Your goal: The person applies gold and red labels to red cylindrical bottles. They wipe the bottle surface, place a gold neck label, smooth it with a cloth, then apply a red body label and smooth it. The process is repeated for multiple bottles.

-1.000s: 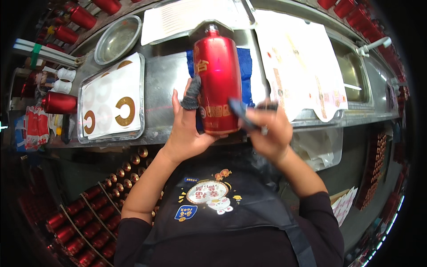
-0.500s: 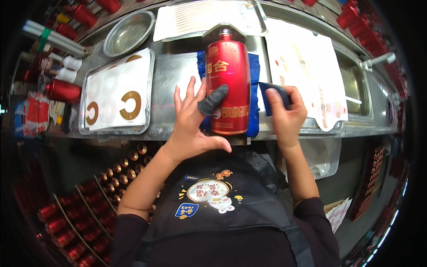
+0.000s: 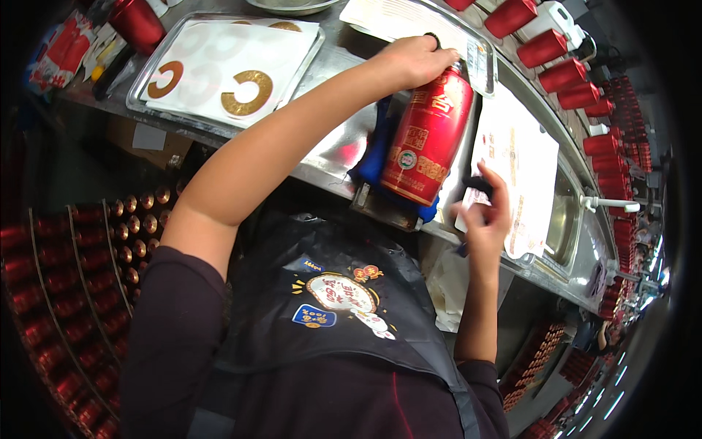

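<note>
The red bottle (image 3: pixel 431 139) with gold lettering lies on a blue cloth (image 3: pixel 374 162) at the near edge of the metal worktop (image 3: pixel 331 170), its base toward that edge and its neck toward the far one; its opaque wall hides any contents. The left hand (image 3: pixel 418 62) is closed around the neck, the forearm crossing over the worktop. The right hand (image 3: pixel 486 219), blurred, hangs just right of the bottle near the same edge, fingers curled and apart from it; whether it grips anything I cannot tell. Beyond the neck, toward the far edge, a metal tray (image 3: pixel 491 72) carries white sheets. To the bottle's right, large white printed paper (image 3: pixel 515 168) reaches to the sink (image 3: pixel 567 208) at the worktop's right end. On the left part, a second tray (image 3: pixel 134 94) holds white paper with gold C-shaped pieces (image 3: pixel 246 93). A metal bowl (image 3: pixel 292 9) stands near the far edge, partly cut off, its contents unclear. Below the worktop's left end, racked red bottles (image 3: pixel 55 293) stand in rows between bars.
</note>
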Demonstrator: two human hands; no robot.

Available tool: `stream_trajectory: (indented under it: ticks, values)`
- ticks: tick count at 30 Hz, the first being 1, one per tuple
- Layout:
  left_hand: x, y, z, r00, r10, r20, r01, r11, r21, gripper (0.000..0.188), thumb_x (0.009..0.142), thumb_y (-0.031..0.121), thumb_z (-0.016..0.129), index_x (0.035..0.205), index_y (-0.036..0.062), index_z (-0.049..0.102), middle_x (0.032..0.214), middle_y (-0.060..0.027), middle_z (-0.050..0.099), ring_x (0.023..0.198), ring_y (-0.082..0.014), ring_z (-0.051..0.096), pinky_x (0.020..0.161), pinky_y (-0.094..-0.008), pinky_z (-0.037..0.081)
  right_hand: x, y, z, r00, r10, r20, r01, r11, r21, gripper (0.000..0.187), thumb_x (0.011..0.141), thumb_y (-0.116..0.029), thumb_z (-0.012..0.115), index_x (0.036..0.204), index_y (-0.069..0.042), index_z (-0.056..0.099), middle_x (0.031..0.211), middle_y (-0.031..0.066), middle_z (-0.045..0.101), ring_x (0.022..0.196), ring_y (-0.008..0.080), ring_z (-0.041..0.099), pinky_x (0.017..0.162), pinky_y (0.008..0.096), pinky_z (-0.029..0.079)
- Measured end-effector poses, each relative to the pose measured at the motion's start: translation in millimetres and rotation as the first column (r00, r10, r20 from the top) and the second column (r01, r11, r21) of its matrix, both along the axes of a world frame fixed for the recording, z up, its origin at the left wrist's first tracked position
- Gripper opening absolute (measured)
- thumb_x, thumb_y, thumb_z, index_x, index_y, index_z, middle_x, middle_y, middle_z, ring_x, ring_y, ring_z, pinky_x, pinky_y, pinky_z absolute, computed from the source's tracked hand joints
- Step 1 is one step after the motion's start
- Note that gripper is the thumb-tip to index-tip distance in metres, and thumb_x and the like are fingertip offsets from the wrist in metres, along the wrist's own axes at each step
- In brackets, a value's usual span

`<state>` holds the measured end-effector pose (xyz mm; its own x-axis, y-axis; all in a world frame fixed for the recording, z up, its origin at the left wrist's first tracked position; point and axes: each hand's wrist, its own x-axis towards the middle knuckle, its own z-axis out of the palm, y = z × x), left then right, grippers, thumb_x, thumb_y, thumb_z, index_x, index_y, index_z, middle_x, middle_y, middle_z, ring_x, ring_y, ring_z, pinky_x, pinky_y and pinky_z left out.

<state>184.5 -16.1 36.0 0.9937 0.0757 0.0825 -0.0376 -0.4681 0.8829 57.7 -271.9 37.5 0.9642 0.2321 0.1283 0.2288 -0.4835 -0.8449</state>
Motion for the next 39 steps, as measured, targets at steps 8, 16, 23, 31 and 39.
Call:
stream_trajectory:
  ticks: [8, 16, 23, 31, 39]
  values:
    - [-17, 2, 7, 0.996, -0.091, -0.015, 0.074, 0.889, -0.453, 0.063, 0.083, 0.039, 0.072, 0.126, -0.0044, 0.055, 0.116, -0.0226, 0.069, 0.108, -0.031, 0.067, 0.094, -0.0387, 0.053, -33, 49, -16, 0.973, 0.174, 0.15, -0.181, 0.983, 0.032, 0.115, 0.062, -0.006, 0.095, 0.156, -0.008, 0.028, 0.147, 0.0156, 0.044, 0.119, 0.0248, 0.061, 0.083, 0.0326, 0.061]
    - [-250, 182, 106, 0.967, -0.115, 0.226, 0.158, 0.971, -0.182, 0.02, 0.085, 0.014, 0.078, 0.1, 0.0013, 0.072, 0.082, -0.0029, 0.07, 0.075, -0.0123, 0.064, 0.072, -0.0258, 0.052, -46, 116, -7, 0.579, 0.788, 0.209, -0.787, 0.607, -0.106, 0.112, 0.063, -0.003, 0.088, 0.157, -0.001, 0.027, 0.142, 0.0199, 0.056, 0.09, 0.0226, 0.064, 0.068, 0.0307, 0.054]
    - [-489, 123, 22, 0.811, 0.549, 0.201, -0.543, 0.581, 0.606, 0.027, 0.074, 0.013, 0.08, 0.082, -0.0026, 0.06, 0.089, -0.0136, 0.06, 0.087, -0.0337, 0.061, 0.073, -0.0438, 0.048, -64, 170, 3, 0.616, 0.787, -0.036, -0.786, 0.611, -0.097, 0.096, 0.07, 0.003, 0.074, 0.157, -0.013, 0.037, 0.111, 0.0095, 0.066, 0.056, 0.0103, 0.04, 0.051, 0.0251, 0.039]
    - [-638, 111, -266, 0.071, 0.989, -0.127, -0.681, 0.141, 0.718, 0.027, 0.086, 0.021, 0.078, 0.082, -0.0009, 0.062, 0.094, -0.0177, 0.065, 0.086, -0.0365, 0.064, 0.074, -0.0473, 0.052, -58, 140, 3, 0.756, 0.645, -0.115, -0.653, 0.727, -0.212, 0.088, 0.076, 0.006, 0.07, 0.156, -0.012, 0.039, 0.117, 0.0057, 0.067, 0.054, 0.0008, 0.04, 0.047, 0.0195, 0.033]
    - [-688, 112, -418, -0.108, 0.981, -0.161, -0.756, 0.024, 0.654, 0.025, 0.088, 0.023, 0.075, 0.092, -0.0006, 0.068, 0.096, -0.0197, 0.067, 0.094, -0.0385, 0.064, 0.08, -0.0493, 0.053, -45, 127, 6, 0.808, 0.579, -0.112, -0.585, 0.761, -0.282, 0.077, 0.086, -0.002, 0.067, 0.157, -0.011, 0.037, 0.15, 0.0117, 0.051, 0.054, -0.0006, 0.041, 0.045, 0.0165, 0.031]
